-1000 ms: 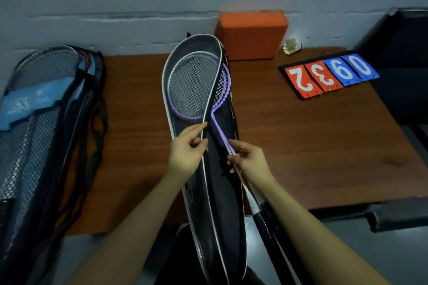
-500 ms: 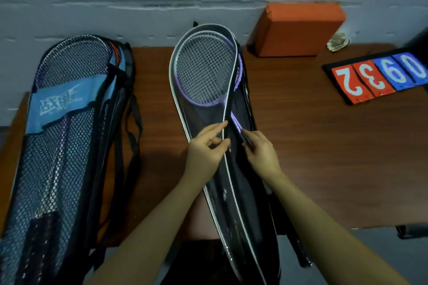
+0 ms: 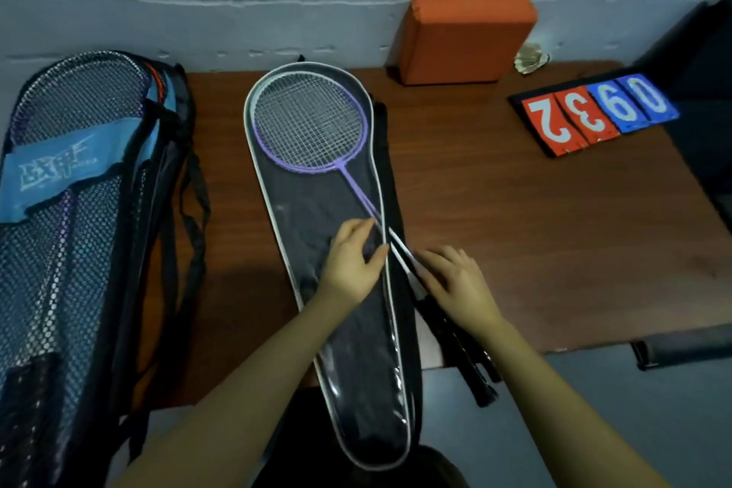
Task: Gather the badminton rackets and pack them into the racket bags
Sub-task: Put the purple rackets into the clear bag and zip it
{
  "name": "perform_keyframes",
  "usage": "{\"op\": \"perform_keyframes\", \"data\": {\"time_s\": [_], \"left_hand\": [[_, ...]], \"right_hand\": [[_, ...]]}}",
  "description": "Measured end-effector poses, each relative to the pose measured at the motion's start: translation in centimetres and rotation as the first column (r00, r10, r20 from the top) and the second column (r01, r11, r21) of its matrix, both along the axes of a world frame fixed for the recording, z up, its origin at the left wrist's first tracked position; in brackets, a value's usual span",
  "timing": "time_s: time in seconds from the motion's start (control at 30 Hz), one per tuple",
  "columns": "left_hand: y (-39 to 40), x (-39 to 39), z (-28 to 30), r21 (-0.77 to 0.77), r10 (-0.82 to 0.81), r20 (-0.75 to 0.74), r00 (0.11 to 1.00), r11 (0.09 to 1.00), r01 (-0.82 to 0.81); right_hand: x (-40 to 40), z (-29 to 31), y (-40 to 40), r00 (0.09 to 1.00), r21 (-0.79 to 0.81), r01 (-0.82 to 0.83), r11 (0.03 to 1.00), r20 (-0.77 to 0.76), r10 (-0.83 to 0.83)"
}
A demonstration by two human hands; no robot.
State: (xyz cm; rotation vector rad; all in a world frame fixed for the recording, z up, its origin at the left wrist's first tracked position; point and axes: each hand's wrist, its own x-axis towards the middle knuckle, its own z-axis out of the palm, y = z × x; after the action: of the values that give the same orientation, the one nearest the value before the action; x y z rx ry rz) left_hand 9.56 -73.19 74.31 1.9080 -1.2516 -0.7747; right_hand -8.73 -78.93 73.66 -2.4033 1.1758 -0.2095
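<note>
A black racket bag [image 3: 317, 218] with white trim lies lengthwise on the brown table [image 3: 515, 234]. A purple racket [image 3: 309, 127] has its head inside the bag's outline. Its shaft runs diagonally out over the bag's right edge, beside a second thin shaft. Black handles [image 3: 471, 361] stick out past the table's front edge. My left hand [image 3: 352, 261] pinches the bag's right trim where the shafts cross it. My right hand [image 3: 455, 281] holds the shafts just above the handles. A blue and black mesh bag [image 3: 67, 234] on the left holds several rackets.
An orange block [image 3: 463, 36] leans against the grey wall at the back, with a shuttlecock [image 3: 530, 57] beside it. A flip scoreboard [image 3: 594, 111] with red and blue numbers lies at the right. A dark chair [image 3: 697, 63] stands off the table's right side.
The bag's raised side has dropped flat, so the whole purple racket head shows. My right hand has slid down the shafts toward the handles, which now angle out to the right.
</note>
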Motion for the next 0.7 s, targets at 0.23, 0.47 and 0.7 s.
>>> {"op": "perform_keyframes", "data": {"time_s": [0.23,0.47,0.7], "left_hand": [[8.2,-7.8,-0.8,-0.004,-0.073,0.295,0.953,0.997,0.078],[14.2,-13.1,-1.7,0.222,-0.081,0.516,0.853,0.974,-0.042],[16.7,-14.2,-1.5,0.267,-0.004,0.504,0.864,0.952,-0.151]], "right_hand": [[-8.8,-0.1,4.7,0.989,0.004,-0.133,0.991,-0.067,0.133],[-13.6,-1.5,7.2,0.934,0.044,-0.235,0.971,-0.265,0.238],[-13.6,-2.0,7.9,0.919,0.028,-0.299,0.954,-0.262,0.296]]}}
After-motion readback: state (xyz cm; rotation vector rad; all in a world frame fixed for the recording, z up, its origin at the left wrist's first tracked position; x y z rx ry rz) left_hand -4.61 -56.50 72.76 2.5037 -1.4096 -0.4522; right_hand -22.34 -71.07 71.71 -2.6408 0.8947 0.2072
